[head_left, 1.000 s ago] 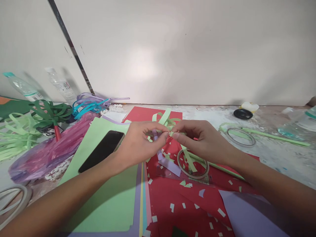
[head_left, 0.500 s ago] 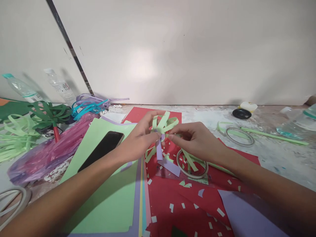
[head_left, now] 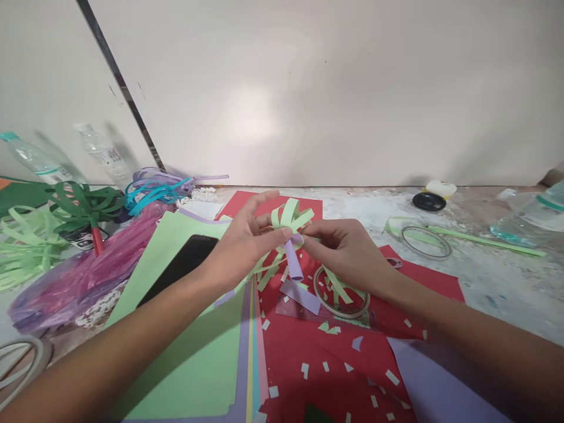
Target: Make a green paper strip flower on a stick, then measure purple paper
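Loops of pale green paper (head_left: pixel 291 214) stood above the red paper (head_left: pixel 304 346), a lilac strip (head_left: pixel 293 262) at their base. The left hand (head_left: pixel 244 247), half open with its index finger raised, pinched that base under its thumb. The right hand (head_left: pixel 348 249) had thumb and forefinger nearly together beside the strip; whether they gripped it was unclear. A tape roll (head_left: pixel 335 313) lay below.

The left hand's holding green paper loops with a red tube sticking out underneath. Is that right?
Not quite: the tube is purple, not red, as the head view shows. The left hand is indeed holding green paper loops, with the tube sticking out underneath.
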### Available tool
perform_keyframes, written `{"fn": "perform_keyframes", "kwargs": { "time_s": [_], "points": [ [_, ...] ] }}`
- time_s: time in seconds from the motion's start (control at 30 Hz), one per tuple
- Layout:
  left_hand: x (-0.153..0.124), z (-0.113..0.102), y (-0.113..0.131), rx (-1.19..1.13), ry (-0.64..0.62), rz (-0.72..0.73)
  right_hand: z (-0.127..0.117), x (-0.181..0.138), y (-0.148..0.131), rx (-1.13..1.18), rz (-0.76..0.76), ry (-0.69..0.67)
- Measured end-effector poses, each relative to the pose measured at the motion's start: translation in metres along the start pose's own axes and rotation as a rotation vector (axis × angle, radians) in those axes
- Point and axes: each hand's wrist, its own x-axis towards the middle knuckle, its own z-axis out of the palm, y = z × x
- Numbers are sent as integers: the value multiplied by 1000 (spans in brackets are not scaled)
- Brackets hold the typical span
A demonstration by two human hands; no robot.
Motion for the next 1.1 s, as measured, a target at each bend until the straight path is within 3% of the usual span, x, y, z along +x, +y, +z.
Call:
{"fn": "perform_keyframes", "kwargs": {
  "time_s": [0.2,1.1],
  "points": [
    [2,0,0,7,-36,-2,-1,0,-1,19,-17,43],
    [6,-4,-2,78,-53,-4,-4,-3,-5,1,-9,-48]
  ]
}}
